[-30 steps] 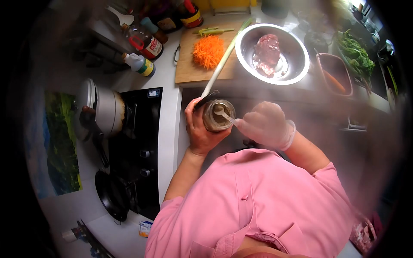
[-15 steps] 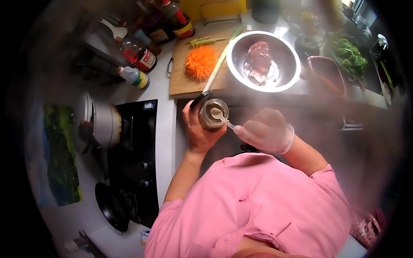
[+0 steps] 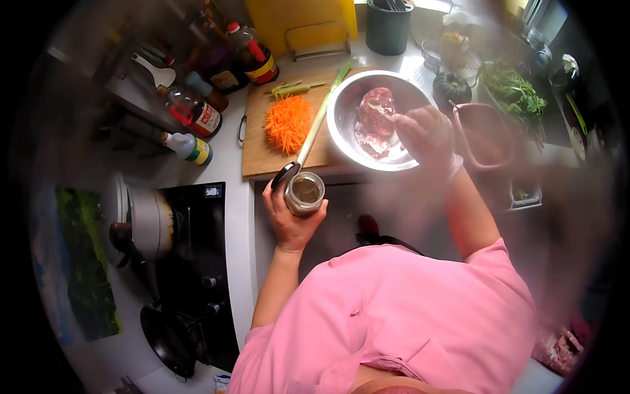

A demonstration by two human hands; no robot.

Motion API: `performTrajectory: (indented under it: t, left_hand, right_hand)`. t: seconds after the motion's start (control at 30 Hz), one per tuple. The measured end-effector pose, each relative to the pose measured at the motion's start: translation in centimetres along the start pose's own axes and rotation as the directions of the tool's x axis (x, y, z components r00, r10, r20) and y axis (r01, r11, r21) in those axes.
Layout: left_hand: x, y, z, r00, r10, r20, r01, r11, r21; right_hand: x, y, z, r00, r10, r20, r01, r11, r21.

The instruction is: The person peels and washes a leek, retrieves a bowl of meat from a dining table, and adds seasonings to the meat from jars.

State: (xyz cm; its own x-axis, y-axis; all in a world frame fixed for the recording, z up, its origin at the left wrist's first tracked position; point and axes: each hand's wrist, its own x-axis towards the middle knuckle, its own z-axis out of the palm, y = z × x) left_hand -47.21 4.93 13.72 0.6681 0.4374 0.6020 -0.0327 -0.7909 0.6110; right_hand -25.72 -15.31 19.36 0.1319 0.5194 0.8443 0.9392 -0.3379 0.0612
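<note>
My left hand point(image 3: 293, 226) is wrapped round an open glass jar point(image 3: 305, 192) of brownish powder, its black lid point(image 3: 285, 175) tilted up beside the rim. Over the right part of a steel bowl point(image 3: 338, 134) is my right hand point(image 3: 425, 134), in a clear glove, its fingers pinched on a small spoon point(image 3: 377, 105). The spoon's head is above a piece of raw meat point(image 3: 376, 125) in the bowl. Left of the bowl, a wooden cutting board point(image 3: 257, 157) bears shredded carrot point(image 3: 287, 125) and a long green onion point(image 3: 315, 128).
At the left is a black stove point(image 3: 203, 276) with a lidded pot point(image 3: 149, 222); a black pan point(image 3: 167, 341) is below. Bottles point(image 3: 197, 113) stand at the back left. A pink container point(image 3: 484, 138), a dark green pumpkin point(image 3: 451, 88) and leafy greens point(image 3: 515, 92) are right of the bowl.
My right hand has moved with the spoon from the jar up and right to over the bowl. The jar stays in my left hand. The camera view has shifted, with more of the counter's back showing.
</note>
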Motion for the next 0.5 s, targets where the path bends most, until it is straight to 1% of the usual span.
performTrajectory:
  t: [0.13, 0.2, 0.23, 0.3, 0.33, 0.37, 0.43, 0.47, 0.5]
  left_hand:
    - [0.0, -0.1, -0.2, 1.000, -0.014, -0.005, 0.014, 0.999, 0.036]
    - [-0.3, -0.4, -0.1, 0.999, -0.023, -0.024, 0.024, 0.999, 0.046]
    - [-0.3, -0.4, -0.1, 0.999, -0.027, -0.026, 0.028, 0.998, 0.048]
    - [-0.4, -0.5, -0.1, 0.998, -0.059, -0.020, 0.059, 0.998, 0.036]
    - [-0.4, -0.5, -0.1, 0.998, -0.063, -0.022, 0.063, 0.997, 0.039]
    - [-0.4, -0.5, 0.0, 0.998, -0.050, -0.022, 0.052, 0.997, 0.057]
    - [-0.4, -0.5, 0.0, 0.999, -0.040, -0.026, 0.042, 0.996, 0.077]
    - [-0.4, -0.5, -0.1, 0.999, -0.044, -0.028, 0.046, 0.994, 0.099]
    - [-0.3, -0.4, -0.1, 0.998, -0.049, -0.028, 0.052, 0.991, 0.122]
  right_hand:
    - [-1.3, 1.5, 2.3, 1.000, 0.000, 0.029, -0.001, 1.000, 0.020]
    - [-1.8, 2.1, 2.7, 0.997, 0.004, 0.082, -0.008, 0.999, 0.053]
    - [-1.6, 2.4, 2.9, 0.997, 0.001, 0.083, -0.006, 0.998, 0.057]
    - [-0.7, 3.5, 3.5, 0.997, -0.035, 0.072, 0.036, 0.999, -0.007]
    - [0.0, 4.0, 3.9, 0.997, 0.004, 0.077, -0.007, 0.999, 0.034]
    - [0.1, 4.7, 4.4, 0.997, 0.001, 0.079, -0.004, 0.999, 0.037]
    - [-0.2, 5.7, 5.7, 0.987, 0.152, 0.055, -0.156, 0.985, 0.080]
    - [-0.7, 5.7, 5.9, 0.970, 0.224, 0.094, -0.232, 0.968, 0.097]
    - [-1.2, 5.9, 6.1, 0.971, 0.220, 0.095, -0.229, 0.968, 0.102]
